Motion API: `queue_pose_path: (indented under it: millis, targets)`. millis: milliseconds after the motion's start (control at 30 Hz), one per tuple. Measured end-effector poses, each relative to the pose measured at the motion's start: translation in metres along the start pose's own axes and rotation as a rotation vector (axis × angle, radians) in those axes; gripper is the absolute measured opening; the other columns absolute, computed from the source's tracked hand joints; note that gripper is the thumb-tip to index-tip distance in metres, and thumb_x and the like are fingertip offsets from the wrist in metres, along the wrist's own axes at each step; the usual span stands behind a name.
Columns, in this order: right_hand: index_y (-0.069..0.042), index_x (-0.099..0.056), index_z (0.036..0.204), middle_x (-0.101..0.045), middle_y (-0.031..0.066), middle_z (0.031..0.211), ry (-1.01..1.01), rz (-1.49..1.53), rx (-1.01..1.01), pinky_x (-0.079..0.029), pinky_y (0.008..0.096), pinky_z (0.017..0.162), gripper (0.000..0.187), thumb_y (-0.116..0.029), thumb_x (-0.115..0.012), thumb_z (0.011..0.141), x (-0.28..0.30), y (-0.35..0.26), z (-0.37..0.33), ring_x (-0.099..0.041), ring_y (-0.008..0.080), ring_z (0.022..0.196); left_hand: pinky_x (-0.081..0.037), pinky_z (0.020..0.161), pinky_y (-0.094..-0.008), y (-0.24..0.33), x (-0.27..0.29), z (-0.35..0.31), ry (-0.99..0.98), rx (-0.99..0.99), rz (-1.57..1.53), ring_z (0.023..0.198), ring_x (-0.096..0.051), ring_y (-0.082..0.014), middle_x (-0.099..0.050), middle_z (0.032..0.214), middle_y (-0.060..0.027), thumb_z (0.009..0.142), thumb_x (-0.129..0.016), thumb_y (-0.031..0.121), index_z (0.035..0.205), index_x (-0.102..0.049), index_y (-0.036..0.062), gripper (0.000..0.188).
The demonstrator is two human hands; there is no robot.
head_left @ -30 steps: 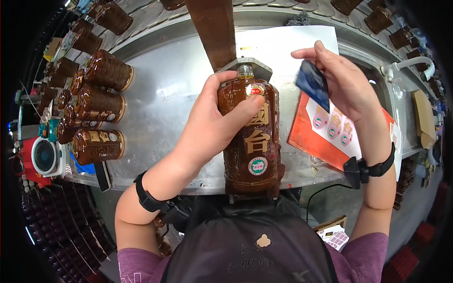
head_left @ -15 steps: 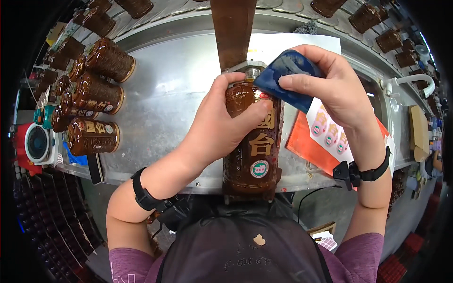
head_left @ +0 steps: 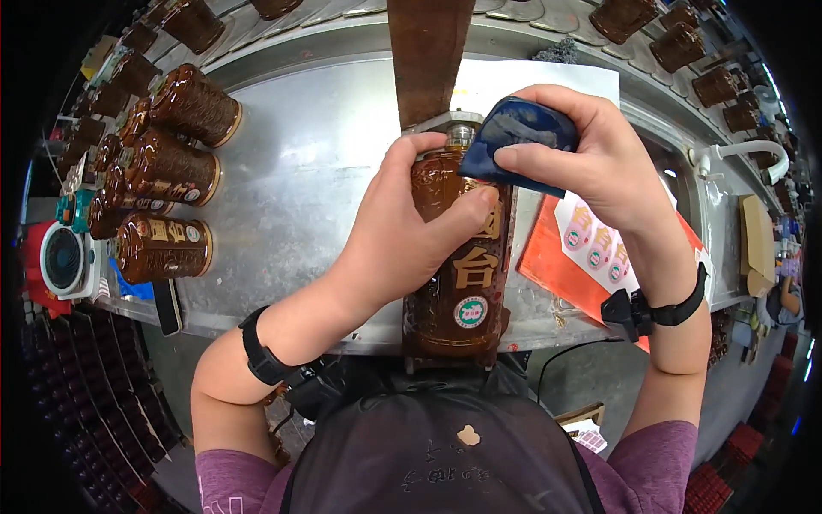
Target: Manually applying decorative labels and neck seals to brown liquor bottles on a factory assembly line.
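Observation:
A brown glass bottle [head_left: 454, 321] with gold characters and a round green-and-white emblem lies in front of me, its neck pointing away. My left hand [head_left: 419, 214] is wrapped round its upper body, the thumb across the front beside the upper gold character. In my right hand [head_left: 591, 154] is a flat blue scraper [head_left: 524, 137], pinched between thumb and fingers. Its lower left edge lies over the bottle's shoulder just below the clear neck and hides the small red mark there. Whether it presses on the glass I cannot tell.
Several similar brown bottles [head_left: 175, 248] stand on the left of the metal worktable [head_left: 282, 146]. Right of my bottle, a sticker sheet [head_left: 599, 248] lies on an orange sheet [head_left: 548, 261]. A brown upright board [head_left: 428, 60] rises behind the neck. A white tap [head_left: 745, 147] is at far right.
The blue scraper has shifted slightly left and down, now bent and covering the red mark on the bottle's shoulder. My left hand keeps its hold. Bottles at the back have shifted right.

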State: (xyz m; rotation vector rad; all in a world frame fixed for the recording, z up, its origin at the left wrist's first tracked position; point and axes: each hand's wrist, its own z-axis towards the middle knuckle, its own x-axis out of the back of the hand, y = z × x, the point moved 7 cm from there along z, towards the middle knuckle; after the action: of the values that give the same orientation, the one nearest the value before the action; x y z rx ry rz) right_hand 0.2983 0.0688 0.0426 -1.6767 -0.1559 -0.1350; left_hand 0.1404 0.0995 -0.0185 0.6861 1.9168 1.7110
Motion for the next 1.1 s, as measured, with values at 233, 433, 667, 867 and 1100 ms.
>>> queue_pose_path:
  millis: [233,433,667,867,1100]
  targets:
    - [0.003,-0.067,0.108,-0.07,0.0037,0.096,0.074,0.019,0.018,-0.052,0.0231,0.08,0.03,-0.012,-0.074,0.083,0.005,0.012,0.004,-0.063,0.0071,0.087,-0.053,0.089,-0.0311,-0.001,-0.001,-0.001,-0.003,0.035,-0.052,0.102,-0.063,-0.0165,-0.065,0.112,-0.0154,0.087,-0.076,0.02,0.13,-0.04,-0.0072,0.062]
    - [0.003,-0.067,0.107,-0.071,0.0044,0.094,0.047,0.189,0.015,-0.052,0.0234,0.079,0.029,-0.012,-0.074,0.083,0.006,0.006,0.003,-0.064,0.0082,0.084,-0.053,0.087,-0.0299,0.0,0.0,0.0,0.005,0.03,-0.028,0.1,-0.063,-0.015,-0.064,0.112,-0.0146,0.087,-0.076,0.018,0.131,-0.039,-0.0062,0.062]
    - [0.005,-0.068,0.105,-0.071,0.0056,0.092,-0.052,0.01,-0.014,-0.052,0.0236,0.077,0.03,-0.013,-0.074,0.081,-0.003,0.004,0.012,-0.063,0.0085,0.083,-0.053,0.086,-0.0299,0.001,-0.001,-0.002,0.001,0.048,-0.082,0.101,-0.063,-0.0146,-0.063,0.112,-0.0138,0.087,-0.076,0.017,0.132,-0.038,-0.0056,0.062]
    - [0.005,-0.068,0.104,-0.07,0.0051,0.091,-0.045,-0.002,-0.009,-0.052,0.0238,0.077,0.029,-0.013,-0.074,0.082,-0.003,0.006,0.017,-0.062,0.0084,0.082,-0.054,0.086,-0.03,-0.001,-0.001,-0.001,-0.007,0.059,-0.073,0.1,-0.063,-0.0148,-0.063,0.112,-0.0142,0.088,-0.075,0.016,0.132,-0.038,-0.0055,0.061]
    - [0.004,-0.067,0.104,-0.069,0.0042,0.091,0.01,-0.02,0.014,-0.051,0.0233,0.075,0.028,-0.014,-0.073,0.084,0.0,0.012,0.013,-0.061,0.0075,0.081,-0.054,0.086,-0.0301,0.001,-0.001,-0.002,0.002,0.038,-0.064,0.1,-0.063,-0.0147,-0.064,0.111,-0.0141,0.088,-0.075,0.016,0.131,-0.039,-0.0054,0.06]
